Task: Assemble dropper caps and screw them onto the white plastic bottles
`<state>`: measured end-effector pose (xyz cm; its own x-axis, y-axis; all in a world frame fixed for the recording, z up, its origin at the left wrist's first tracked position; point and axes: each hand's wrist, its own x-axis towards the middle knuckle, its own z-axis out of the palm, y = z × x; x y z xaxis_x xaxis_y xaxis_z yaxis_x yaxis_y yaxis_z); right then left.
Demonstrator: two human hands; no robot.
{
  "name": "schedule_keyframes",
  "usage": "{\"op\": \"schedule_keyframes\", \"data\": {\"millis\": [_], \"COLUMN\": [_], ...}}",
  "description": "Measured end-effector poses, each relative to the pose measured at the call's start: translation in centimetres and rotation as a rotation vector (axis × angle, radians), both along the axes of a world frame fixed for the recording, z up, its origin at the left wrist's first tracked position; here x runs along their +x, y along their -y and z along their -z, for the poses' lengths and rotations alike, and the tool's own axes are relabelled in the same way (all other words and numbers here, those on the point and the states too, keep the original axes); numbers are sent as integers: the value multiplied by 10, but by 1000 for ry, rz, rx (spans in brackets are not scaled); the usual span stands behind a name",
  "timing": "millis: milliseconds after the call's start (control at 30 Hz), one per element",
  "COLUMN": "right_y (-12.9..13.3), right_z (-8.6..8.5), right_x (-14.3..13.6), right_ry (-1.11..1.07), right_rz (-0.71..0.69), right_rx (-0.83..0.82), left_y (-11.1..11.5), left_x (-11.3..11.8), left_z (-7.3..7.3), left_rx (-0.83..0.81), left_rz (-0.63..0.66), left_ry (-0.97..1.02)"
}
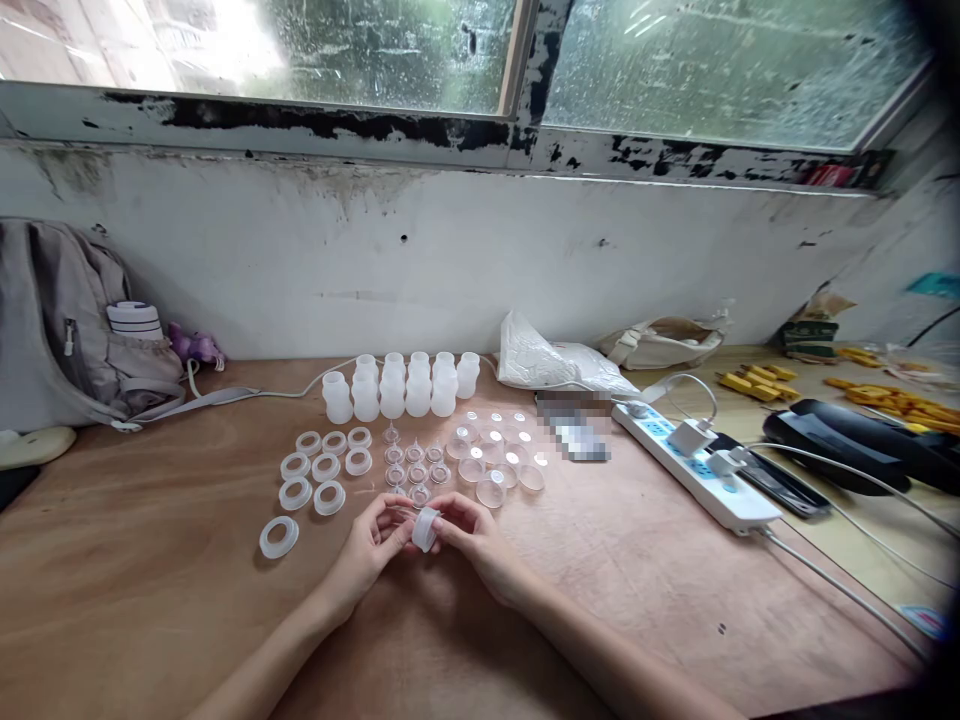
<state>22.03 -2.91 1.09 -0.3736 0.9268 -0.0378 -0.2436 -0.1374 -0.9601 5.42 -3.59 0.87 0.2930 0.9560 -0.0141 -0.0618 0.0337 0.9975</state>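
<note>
A frosted white bottle collar (424, 530) is held up between both hands, tilted on its side above the table. My right hand (472, 535) pinches its right edge with thumb and fingers. My left hand (379, 535) is closed against its left side, thumb on the collar; its inner fingers are partly hidden. Several more collars (296, 494) lie flat to the left. Just beyond my hands sit several clear silicone nipples (415, 454). Clear round caps (491, 492) stand to their right. Behind them are rows of frosted bottles (391, 397), upright and without tops.
On the right lie a white power strip (697, 475) with plugs and cables, a partly blurred-out phone-like object (577, 428) and a black phone (780, 485). A plastic bag (555, 360) rests by the wall. A grey backpack (67, 320) stands at left.
</note>
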Motion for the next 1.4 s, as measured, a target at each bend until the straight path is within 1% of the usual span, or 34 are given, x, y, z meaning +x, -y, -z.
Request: {"op": "schedule_keyframes", "data": {"millis": [67,167,233,333,400,500,733,867,1033,1100,1200,1267,1400], "right_y": [-1,-1,-1,1,3,6,9,12,13,13,12,11,11], "right_z": [-1,-1,0,2,3,3,2,3,4,5,6,6,6], "right_x": [0,-1,-2,-3,-3,-4,-7,-10,-12,-11,-10,-9,-9], "right_ry": [-10,19,73,178,244,308,393,394,398,399,402,393,355], "right_rz": [12,39,65,82,87,94,89,87,91,96,85,85,85], "right_rx": [-1,1,32,123,185,238,315,349,371,372,358,334,323], "left_y": [0,1,2,6,8,11,15,16,16,15,14,13,11], "left_x": [1,1,1,0,1,4,9,8,7,8,8,8,6], "left_z": [1,2,0,-5,-8,-10,-4,-1,1,0,-2,-4,-7], "left_rx": [-21,18,100,273,319,324,402,427,446,420,345,302,300], "left_rz": [-39,-93,-133,-177,-141,-92,-139,-139,-156,-166,-173,-140,-48], "left_ry": [-19,-118,-226,-412,-478,-500,-580,-641,-659,-621,-514,-455,-421]}}
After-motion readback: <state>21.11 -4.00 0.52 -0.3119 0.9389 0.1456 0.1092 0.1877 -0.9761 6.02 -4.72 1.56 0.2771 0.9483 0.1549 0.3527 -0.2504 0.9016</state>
